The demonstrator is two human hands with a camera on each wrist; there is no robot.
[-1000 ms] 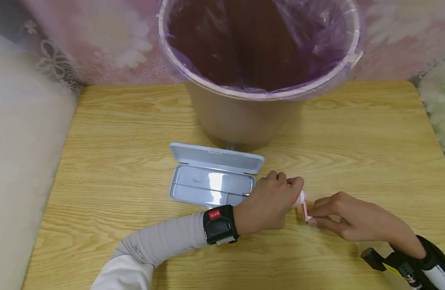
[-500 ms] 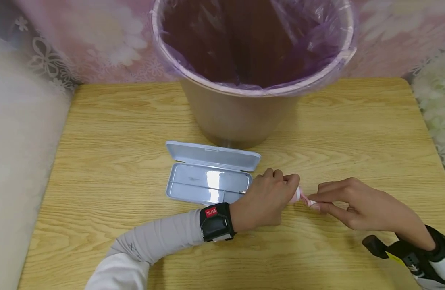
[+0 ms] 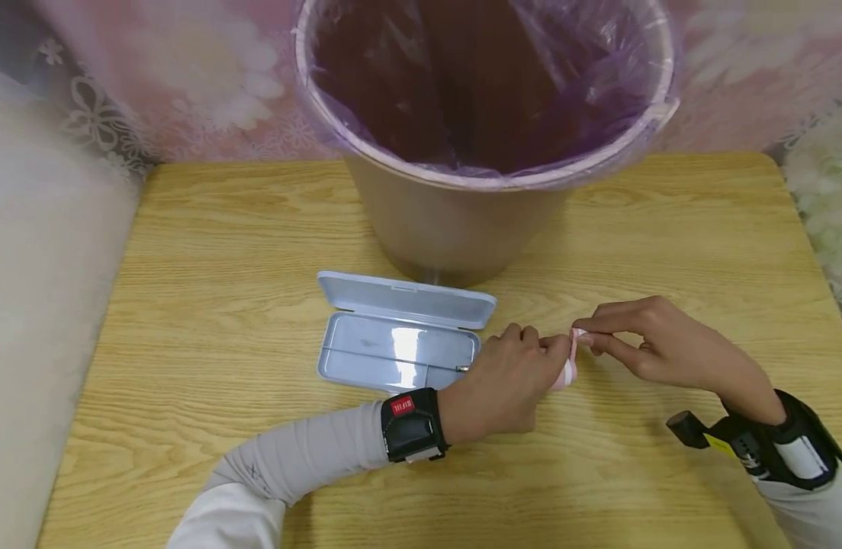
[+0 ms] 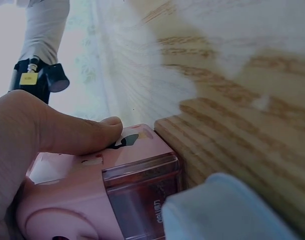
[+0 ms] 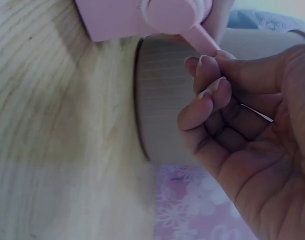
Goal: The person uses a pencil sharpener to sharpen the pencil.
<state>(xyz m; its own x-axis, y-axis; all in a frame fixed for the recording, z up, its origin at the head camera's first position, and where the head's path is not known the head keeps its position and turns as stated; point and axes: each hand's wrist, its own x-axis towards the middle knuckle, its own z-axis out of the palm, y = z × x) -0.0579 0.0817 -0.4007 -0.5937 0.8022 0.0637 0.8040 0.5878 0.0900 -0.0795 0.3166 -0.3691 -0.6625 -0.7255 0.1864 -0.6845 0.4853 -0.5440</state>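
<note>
My left hand (image 3: 503,381) grips a pink crank pencil sharpener (image 4: 67,200), its thumb lying over the printed top. The sharpener has a clear shavings drawer (image 4: 142,190) with dark contents behind the plastic. From the head view the left hand hides most of the body. My right hand (image 3: 657,343) pinches the end of the pink crank handle (image 5: 200,39) between thumb and fingertips. The crank points away from the body, toward the back of the table. Close to the left hand lies an open pale blue pencil case (image 3: 373,341), with a small metal-tipped item (image 3: 462,369) at its right end.
Behind the pencil case stands a large brownish bin (image 3: 455,229) lined with a purple plastic bag (image 3: 599,114). The wooden table (image 3: 208,252) meets a pink floral backdrop (image 3: 208,76) at the back. A pale surface (image 3: 57,305) borders its left side.
The crank has swung round from pointing toward the body to pointing away, and my right hand has moved up with it. The left hand keeps its grip on the sharpener.
</note>
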